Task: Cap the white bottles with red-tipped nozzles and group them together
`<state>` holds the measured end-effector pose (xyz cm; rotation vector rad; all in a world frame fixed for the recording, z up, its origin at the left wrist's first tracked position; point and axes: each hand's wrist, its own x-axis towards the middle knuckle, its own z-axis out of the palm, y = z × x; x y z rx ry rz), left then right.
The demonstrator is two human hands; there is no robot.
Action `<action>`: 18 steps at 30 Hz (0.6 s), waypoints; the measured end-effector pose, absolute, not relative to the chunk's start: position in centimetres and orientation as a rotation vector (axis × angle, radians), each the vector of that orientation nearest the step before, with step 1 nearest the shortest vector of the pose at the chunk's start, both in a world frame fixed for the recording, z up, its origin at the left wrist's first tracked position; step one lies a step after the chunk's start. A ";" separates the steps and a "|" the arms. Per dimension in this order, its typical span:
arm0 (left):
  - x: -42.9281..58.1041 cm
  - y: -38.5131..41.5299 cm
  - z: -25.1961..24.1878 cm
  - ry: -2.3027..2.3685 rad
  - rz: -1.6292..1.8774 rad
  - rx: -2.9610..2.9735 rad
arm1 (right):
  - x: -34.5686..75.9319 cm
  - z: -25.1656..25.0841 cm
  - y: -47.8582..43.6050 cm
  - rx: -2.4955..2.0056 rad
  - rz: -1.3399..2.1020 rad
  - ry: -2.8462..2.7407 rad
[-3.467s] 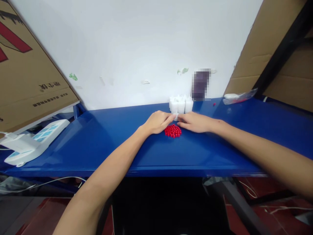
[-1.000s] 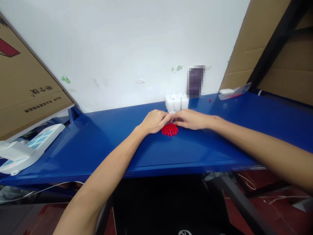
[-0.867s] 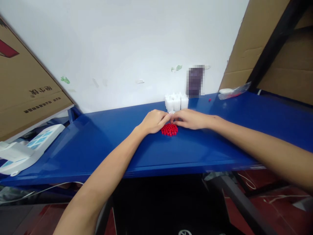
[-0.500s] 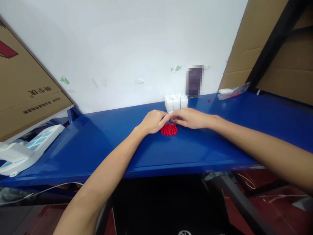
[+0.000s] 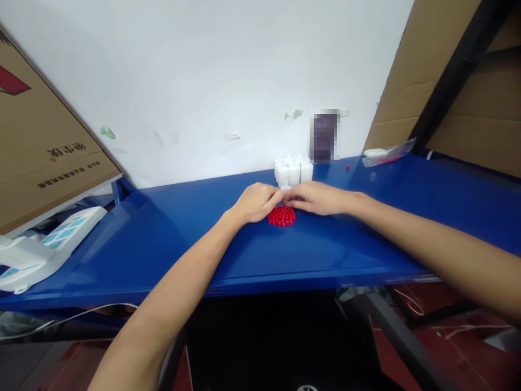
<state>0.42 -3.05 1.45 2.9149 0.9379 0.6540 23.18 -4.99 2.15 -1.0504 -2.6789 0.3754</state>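
On the blue table, a heap of small red beads or caps (image 5: pixel 281 217) lies just in front of my hands. My left hand (image 5: pixel 256 202) is closed from the left, thumb and fingers pressed together beside the heap. From the right my right hand (image 5: pixel 315 197) meets it, its fingers bent into a pinch and the fingertips nearly touching the left ones. A small white piece (image 5: pixel 286 187) shows just behind the fingertips; whether either hand grips it is hidden. Behind the hands stands a tight group of small white plastic bottles (image 5: pixel 293 171) with narrow tips.
A dark pixelated object (image 5: pixel 324 136) leans on the wall. One loose red piece (image 5: pixel 348 168) and a clear plastic bag (image 5: pixel 388 154) lie at the back right. At the left sit a white device with blue panels (image 5: pixel 61 236) and a large cardboard box (image 5: pixel 49 136).
Both hands stay in almost the same place. My right fingers have shifted very slightly, and the white piece behind the fingertips looks a little different.
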 end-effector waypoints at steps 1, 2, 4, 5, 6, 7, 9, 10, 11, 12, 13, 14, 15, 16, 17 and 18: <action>0.4 -3.0 1.4 0.939 0.653 2.920 | 23.2 2.1 -5.0 -1.052 0.355 -2.684; 0.4 -3.0 1.4 0.942 0.652 2.925 | 23.2 2.1 -4.9 -1.052 0.330 -2.689; 0.4 -3.1 1.4 0.948 0.647 2.933 | 23.3 2.1 -4.9 -1.054 0.276 -2.707; 0.4 -3.1 1.4 0.952 0.644 2.933 | 23.3 2.1 -4.9 -1.060 0.249 -2.715; 0.5 -3.1 1.5 0.956 0.641 2.932 | 23.3 2.1 -4.8 -1.068 0.226 -2.722; 0.5 -3.1 1.5 0.957 0.637 2.929 | 23.4 2.1 -4.8 -1.074 0.210 -2.727; 0.5 -3.2 1.5 0.954 0.631 2.919 | 23.4 2.1 -4.8 -1.078 0.192 -2.729; 0.5 -3.2 1.5 0.949 0.631 2.915 | 23.4 2.0 -4.7 -1.077 0.188 -2.725; 0.5 -3.2 1.5 0.944 0.633 2.911 | 23.4 1.9 -4.7 -1.075 0.185 -2.721; 0.5 -3.2 1.5 0.940 0.637 2.908 | 23.4 1.9 -4.6 -1.072 0.182 -2.718; 0.5 -3.1 1.5 0.939 0.643 2.905 | 23.4 1.8 -4.6 -1.071 0.180 -2.715; 0.5 -3.1 1.4 0.939 0.647 2.904 | 23.4 1.7 -4.6 -1.069 0.178 -2.713; 0.5 -3.1 1.4 0.940 0.650 2.905 | 23.4 1.7 -4.6 -1.066 0.180 -2.713; 0.5 -3.1 1.4 0.943 0.651 2.906 | 23.4 1.7 -4.6 -1.061 0.186 -2.716; 0.5 -3.1 1.4 0.946 0.652 2.906 | 23.4 1.7 -4.6 -1.055 0.194 -2.718; 0.5 -3.1 1.5 0.948 0.650 2.905 | 23.4 1.7 -4.6 -1.050 0.202 -2.719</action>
